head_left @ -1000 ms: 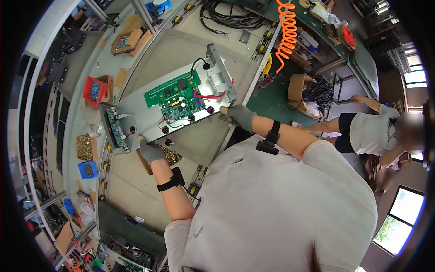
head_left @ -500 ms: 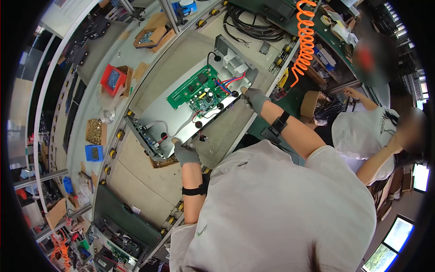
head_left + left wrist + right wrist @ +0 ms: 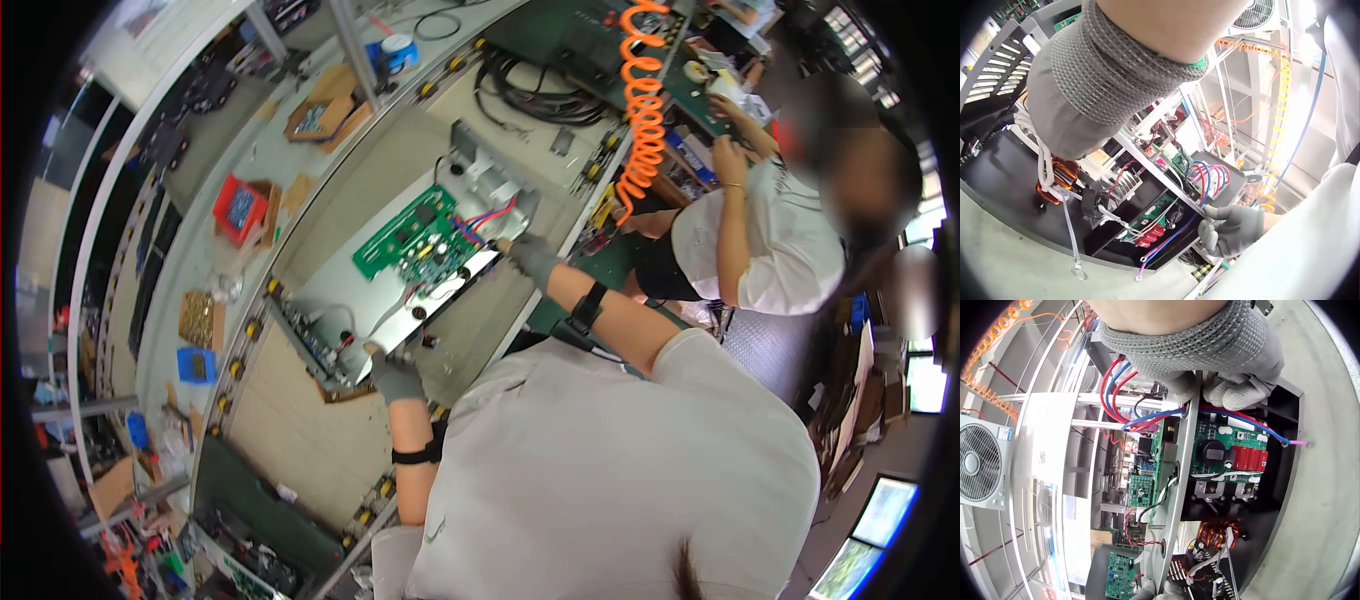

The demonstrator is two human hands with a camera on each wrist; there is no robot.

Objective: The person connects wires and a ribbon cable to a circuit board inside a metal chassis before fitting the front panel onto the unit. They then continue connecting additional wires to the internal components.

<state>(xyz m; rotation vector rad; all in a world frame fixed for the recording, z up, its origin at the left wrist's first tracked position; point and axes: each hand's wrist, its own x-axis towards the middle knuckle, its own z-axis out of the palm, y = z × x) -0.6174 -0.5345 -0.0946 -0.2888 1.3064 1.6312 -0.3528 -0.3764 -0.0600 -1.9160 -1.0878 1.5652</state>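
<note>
A metal chassis [image 3: 345, 285] carries a green circuit board [image 3: 405, 245] and red and blue wires on top. My gloved left hand [image 3: 397, 378] grips its near edge toward the left end. At the right end my gloved right hand [image 3: 532, 260] holds the same edge, thumb above and fingers beneath. In the right wrist view, red capacitors [image 3: 1249, 459] and a copper coil [image 3: 1217, 535] show on the black side past that edge. A loose lead with a ring terminal [image 3: 1079, 272] dangles in the left wrist view. The left fingertips are hidden there behind the glove.
A conveyor bench with yellow rollers [image 3: 270, 287] runs under the chassis. Beyond it stand a red bin [image 3: 240, 208], a blue bin [image 3: 197, 366] and a carton of brass parts [image 3: 201, 320]. An orange coiled hose [image 3: 643, 110] hangs at right; another person [image 3: 770, 235] stands there.
The chassis has shifted toward my body, its left end most, both hands still holding it; it now covers more of the carton below. The other person has turned, both hands raised.
</note>
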